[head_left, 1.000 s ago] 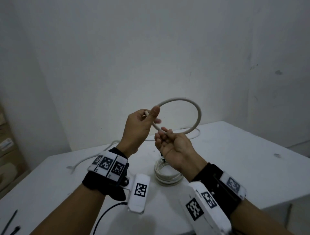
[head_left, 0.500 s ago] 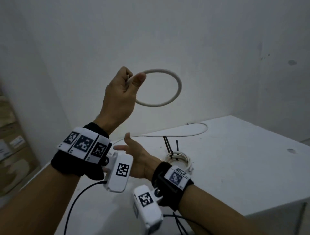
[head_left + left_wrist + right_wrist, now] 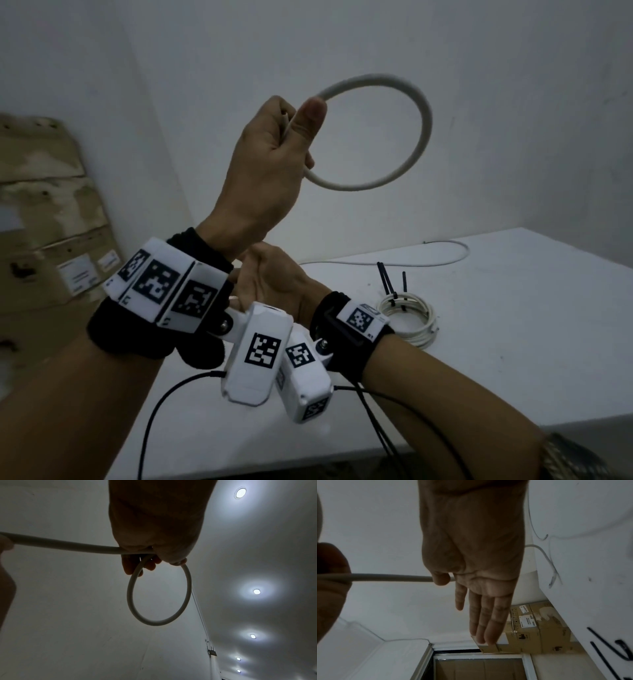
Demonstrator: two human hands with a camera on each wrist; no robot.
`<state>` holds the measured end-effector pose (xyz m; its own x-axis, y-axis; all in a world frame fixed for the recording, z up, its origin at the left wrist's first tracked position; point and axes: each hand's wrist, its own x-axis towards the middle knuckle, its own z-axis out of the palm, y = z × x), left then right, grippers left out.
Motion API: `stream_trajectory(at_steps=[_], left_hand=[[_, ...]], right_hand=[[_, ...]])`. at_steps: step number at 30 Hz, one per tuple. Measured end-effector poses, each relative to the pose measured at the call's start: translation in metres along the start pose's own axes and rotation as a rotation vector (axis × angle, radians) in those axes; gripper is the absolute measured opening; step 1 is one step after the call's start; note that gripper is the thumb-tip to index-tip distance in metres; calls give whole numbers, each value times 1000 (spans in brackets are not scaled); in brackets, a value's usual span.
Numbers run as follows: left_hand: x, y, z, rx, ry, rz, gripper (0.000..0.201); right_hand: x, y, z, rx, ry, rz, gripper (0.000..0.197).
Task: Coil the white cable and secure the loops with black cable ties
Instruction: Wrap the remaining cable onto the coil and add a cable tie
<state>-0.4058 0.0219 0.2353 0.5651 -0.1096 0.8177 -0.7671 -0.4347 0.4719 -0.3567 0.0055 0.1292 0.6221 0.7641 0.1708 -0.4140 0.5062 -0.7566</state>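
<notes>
Head view: left hand (image 3: 270, 150) raised, fingers and thumb clamped on the white cable (image 3: 424, 130) where a single round loop closes. Right hand (image 3: 274, 284) lower, just behind the left wrist, palm up. The hands are apart. On the tabletop (image 3: 531, 325): a tied coil (image 3: 416, 320), black cable ties (image 3: 385, 279) sticking up.

Left wrist view: loop projects from the fist. A straight run leads to the right hand at the frame edge.

Right wrist view: four fingers straight, thumb (image 3: 441, 579) pinning the cable against the palm edge.

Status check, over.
Left hand grips raised cable loop. Right hand below, thumb hooks cable. Tied coil on table. Nothing blocking.
</notes>
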Motion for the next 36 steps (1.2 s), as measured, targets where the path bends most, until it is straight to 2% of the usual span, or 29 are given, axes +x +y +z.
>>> stream_trajectory(at_steps=[3, 6, 8, 13, 18, 19, 22, 24, 26, 28, 31, 34, 36], left_hand=[[-7, 8, -8, -15, 5, -7, 31], [-15, 19, -20, -99, 15, -63, 31], [-21, 25, -28, -144, 30, -94, 33], [-33, 45, -52, -233, 123, -158, 38], [-43, 61, -78, -218, 191, -79, 37], [-45, 59, -84, -187, 214, -42, 35], [-50, 45, -103, 8, 354, 87, 34], [-51, 26, -119, 54, 456, 75, 42], [-52, 2, -134, 36, 548, -24, 51], [-59, -19, -141, 51, 619, -164, 49], [-81, -45, -133, 42, 667, -290, 48], [-103, -70, -121, -90, 691, -506, 46], [-113, -89, -115, -276, 657, -667, 46]], right_hand=[[-3, 7, 1, -22, -35, -33, 48], [-7, 7, -2, 203, 4, -62, 75], [-10, 3, -4, 344, 37, -79, 81], [-13, 2, 9, 502, 94, -117, 51], [-12, 11, 9, 632, 289, -120, 13], [-13, 14, 10, 586, 317, -128, 9], [-20, 18, 16, 319, 391, -100, 19], [-25, 18, 22, 45, 427, -69, 23], [-28, 16, 25, -243, 463, -41, 23], [-31, 12, 24, -502, 496, -30, 22], [-32, 4, 19, -805, 547, -86, 16], [-35, -10, 11, -984, 577, -195, 22], [-36, -21, 5, -989, 612, -282, 21]])
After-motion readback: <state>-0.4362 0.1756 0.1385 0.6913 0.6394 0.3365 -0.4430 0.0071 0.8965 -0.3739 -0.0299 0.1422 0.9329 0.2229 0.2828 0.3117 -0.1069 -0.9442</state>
